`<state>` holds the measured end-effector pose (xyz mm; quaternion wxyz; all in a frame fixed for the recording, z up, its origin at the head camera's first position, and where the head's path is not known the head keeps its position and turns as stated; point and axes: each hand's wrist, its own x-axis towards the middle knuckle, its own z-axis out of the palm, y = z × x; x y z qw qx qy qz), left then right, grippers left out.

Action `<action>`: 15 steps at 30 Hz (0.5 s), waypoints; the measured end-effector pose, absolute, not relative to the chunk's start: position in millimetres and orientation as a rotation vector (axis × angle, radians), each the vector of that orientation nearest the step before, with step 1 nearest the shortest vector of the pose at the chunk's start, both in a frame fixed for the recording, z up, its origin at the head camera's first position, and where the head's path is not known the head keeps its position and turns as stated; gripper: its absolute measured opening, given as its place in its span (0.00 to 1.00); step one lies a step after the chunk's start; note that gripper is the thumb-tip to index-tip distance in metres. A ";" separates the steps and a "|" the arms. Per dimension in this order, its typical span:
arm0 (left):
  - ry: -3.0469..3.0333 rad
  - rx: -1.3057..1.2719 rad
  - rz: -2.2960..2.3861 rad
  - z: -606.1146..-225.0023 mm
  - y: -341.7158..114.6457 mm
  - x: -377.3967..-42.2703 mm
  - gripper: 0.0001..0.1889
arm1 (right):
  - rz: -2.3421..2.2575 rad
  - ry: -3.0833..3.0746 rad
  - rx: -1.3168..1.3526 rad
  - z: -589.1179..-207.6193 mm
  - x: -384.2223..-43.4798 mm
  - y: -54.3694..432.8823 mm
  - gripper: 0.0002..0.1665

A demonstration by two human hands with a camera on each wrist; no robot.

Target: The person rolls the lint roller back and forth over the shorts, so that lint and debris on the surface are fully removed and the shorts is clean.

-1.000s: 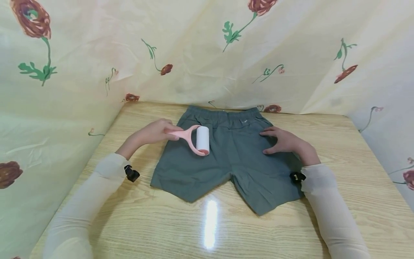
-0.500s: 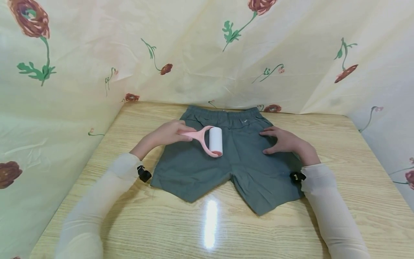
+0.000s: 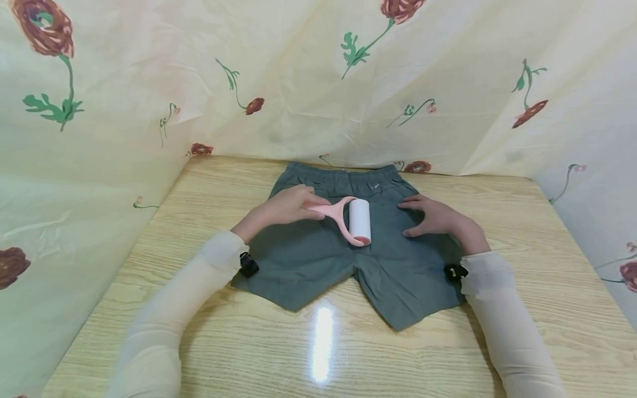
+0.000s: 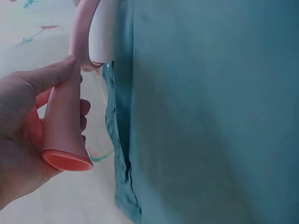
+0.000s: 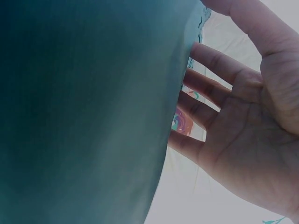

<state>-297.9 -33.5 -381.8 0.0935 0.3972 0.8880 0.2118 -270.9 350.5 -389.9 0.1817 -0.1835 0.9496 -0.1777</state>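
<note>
Dark green shorts (image 3: 308, 251) lie flat on the wooden table, waistband at the far side. My left hand (image 3: 288, 205) grips the pink handle of a lint roller (image 3: 360, 221), whose white cylinder sits on the middle of the shorts near the centre seam. In the left wrist view, fingers and thumb wrap round the flared pink handle (image 4: 67, 116). My right hand (image 3: 433, 215) rests on the right side of the shorts with its fingers spread. Seen from the right wrist, that hand's fingertips (image 5: 198, 50) touch the cloth and the palm holds nothing.
The pale wood table (image 3: 249, 348) extends round the shorts. A cream flowered cloth (image 3: 298, 72) hangs behind it and along both sides, close to the waistband. A bright light reflection (image 3: 322, 342) shows on the table in front.
My left hand has moved the lint roller to the right across the shorts, from the left leg to the centre seam. The right hand has stayed in place.
</note>
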 end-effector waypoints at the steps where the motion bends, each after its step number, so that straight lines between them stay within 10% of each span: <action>1: 2.633 1.180 0.627 -381.5 -29.5 -298.0 0.23 | -0.501 2.683 -0.515 -390.0 -271.1 350.8 0.48; 15: 2.603 1.242 0.543 -381.1 18.4 -299.3 0.24 | -0.482 2.691 -0.505 -389.5 -270.3 350.6 0.49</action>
